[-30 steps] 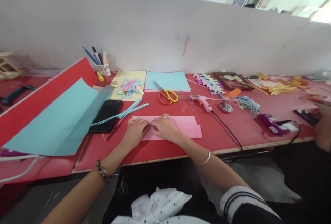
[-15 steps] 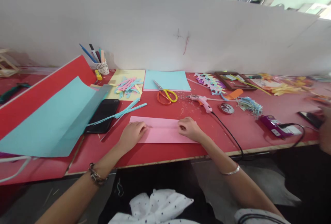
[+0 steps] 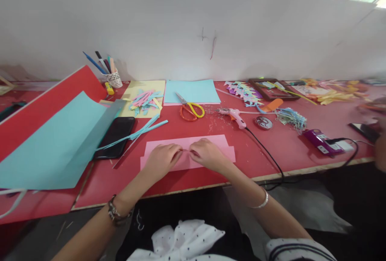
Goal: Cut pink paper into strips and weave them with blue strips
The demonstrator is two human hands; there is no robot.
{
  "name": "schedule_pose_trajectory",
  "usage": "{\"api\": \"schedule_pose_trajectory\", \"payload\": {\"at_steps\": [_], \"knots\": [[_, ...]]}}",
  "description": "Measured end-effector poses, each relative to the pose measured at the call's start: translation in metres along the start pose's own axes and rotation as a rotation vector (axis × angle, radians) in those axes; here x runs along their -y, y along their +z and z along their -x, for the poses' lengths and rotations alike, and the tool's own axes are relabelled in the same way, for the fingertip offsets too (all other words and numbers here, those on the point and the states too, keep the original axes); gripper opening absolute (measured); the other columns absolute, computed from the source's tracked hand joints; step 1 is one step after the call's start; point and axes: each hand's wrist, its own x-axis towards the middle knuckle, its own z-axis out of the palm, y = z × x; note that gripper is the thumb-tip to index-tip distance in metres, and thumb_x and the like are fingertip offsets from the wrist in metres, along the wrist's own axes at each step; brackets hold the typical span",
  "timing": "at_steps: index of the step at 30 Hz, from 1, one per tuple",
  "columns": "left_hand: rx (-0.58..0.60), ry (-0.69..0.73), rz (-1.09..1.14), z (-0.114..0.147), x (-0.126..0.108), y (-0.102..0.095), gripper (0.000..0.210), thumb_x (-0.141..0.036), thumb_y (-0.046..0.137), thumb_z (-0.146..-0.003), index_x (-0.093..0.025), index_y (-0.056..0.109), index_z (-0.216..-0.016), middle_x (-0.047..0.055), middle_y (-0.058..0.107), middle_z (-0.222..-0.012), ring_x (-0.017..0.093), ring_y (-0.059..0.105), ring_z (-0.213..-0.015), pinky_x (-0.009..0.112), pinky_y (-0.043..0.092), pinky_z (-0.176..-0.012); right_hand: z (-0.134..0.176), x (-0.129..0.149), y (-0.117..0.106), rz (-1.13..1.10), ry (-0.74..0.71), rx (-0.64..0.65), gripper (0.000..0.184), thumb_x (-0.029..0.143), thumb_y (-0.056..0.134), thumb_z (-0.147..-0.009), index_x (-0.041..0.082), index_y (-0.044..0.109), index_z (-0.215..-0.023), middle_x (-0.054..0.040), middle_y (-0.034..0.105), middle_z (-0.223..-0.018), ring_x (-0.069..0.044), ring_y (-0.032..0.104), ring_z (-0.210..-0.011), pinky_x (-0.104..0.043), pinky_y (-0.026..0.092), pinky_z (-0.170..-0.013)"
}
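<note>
Pink paper lies near the table's front edge, in two overlapping strips or folded parts. My left hand pinches it near the middle, fingers closed. Right beside, my right hand pinches the same paper, with a small gap between the two hands. Beyond the paper lie scissors with one red and one yellow handle. To their right is a pink glue gun with a black cord. Blue paper strips rest to the left, partly over a black phone.
A large light-blue sheet leans on a red board at the left. Pens stand in a cup. Cut paper strips lie on yellow paper. A purple power strip is at the right, near another person's arm.
My hands have moved from the paper's two ends toward its middle, close together. The pink paper now shows two offset layers. The view has shifted slightly.
</note>
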Motion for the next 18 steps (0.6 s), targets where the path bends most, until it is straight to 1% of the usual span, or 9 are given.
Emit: {"api": "schedule_pose_trajectory", "payload": {"at_steps": [2,4,8,11,13,15,18], "knots": [[-0.005,0.041,-0.013,-0.003,-0.003,0.003,0.015,-0.014,0.045,-0.080,-0.017,0.060,-0.078,0.001,0.068,-0.073,0.015,0.062,-0.064,0.024,0.038,-0.058,-0.008,0.006,0.004,-0.027,-0.029,-0.025,0.014,0.011,0.045,-0.073,0.016,0.052,-0.061,-0.0036,0.061,-0.061,-0.013,0.051,-0.060,-0.025,0.031,-0.065],[-0.017,0.067,-0.039,-0.006,-0.003,0.006,0.015,-0.012,0.046,-0.078,-0.016,0.059,-0.071,0.002,0.066,-0.063,0.016,0.060,-0.058,0.025,0.037,-0.054,-0.012,0.006,0.010,-0.071,-0.057,-0.064,0.013,0.010,0.045,-0.068,0.017,0.047,-0.057,-0.0011,0.058,-0.057,-0.011,0.047,-0.055,-0.024,0.031,-0.064],[-0.049,0.143,-0.084,-0.006,0.007,0.011,0.019,-0.013,0.044,-0.076,-0.016,0.057,-0.062,0.003,0.063,-0.056,0.016,0.058,-0.055,0.027,0.036,-0.055,-0.013,-0.003,0.021,-0.189,-0.078,-0.139,0.016,0.010,0.044,-0.061,0.019,0.035,-0.052,0.0050,0.045,-0.047,-0.008,0.036,-0.047,-0.022,0.031,-0.063],[-0.074,0.201,-0.107,0.000,0.021,0.009,0.021,-0.014,0.042,-0.076,-0.017,0.059,-0.065,0.002,0.065,-0.059,0.016,0.059,-0.058,0.027,0.036,-0.057,-0.007,-0.014,0.022,-0.212,-0.072,-0.159,0.017,0.011,0.041,-0.060,0.019,0.030,-0.052,0.0068,0.038,-0.045,-0.007,0.032,-0.045,-0.021,0.032,-0.063],[-0.087,0.239,-0.116,0.008,0.035,0.004,0.022,-0.014,0.040,-0.077,-0.019,0.060,-0.071,0.001,0.068,-0.065,0.015,0.060,-0.061,0.026,0.037,-0.059,-0.001,-0.022,0.018,-0.223,-0.071,-0.172,0.017,0.011,0.039,-0.060,0.019,0.027,-0.052,0.0070,0.035,-0.045,-0.007,0.030,-0.045,-0.021,0.032,-0.063],[-0.095,0.260,-0.133,0.018,0.052,-0.004,0.025,-0.014,0.037,-0.078,-0.019,0.058,-0.067,0.000,0.067,-0.063,0.013,0.058,-0.056,0.026,0.036,-0.058,0.006,-0.031,0.013,-0.230,-0.068,-0.185,0.017,0.011,0.038,-0.060,0.019,0.026,-0.052,0.0068,0.034,-0.045,-0.007,0.029,-0.045,-0.022,0.032,-0.064],[-0.104,0.262,-0.176,0.035,0.073,-0.020,0.031,-0.012,0.032,-0.078,-0.019,0.051,-0.053,0.000,0.059,-0.049,0.013,0.051,-0.045,0.027,0.034,-0.052,0.015,-0.041,0.007,-0.235,-0.060,-0.203,0.017,0.011,0.037,-0.060,0.019,0.025,-0.052,0.0068,0.033,-0.045,-0.007,0.028,-0.044,-0.023,0.033,-0.067]]}}
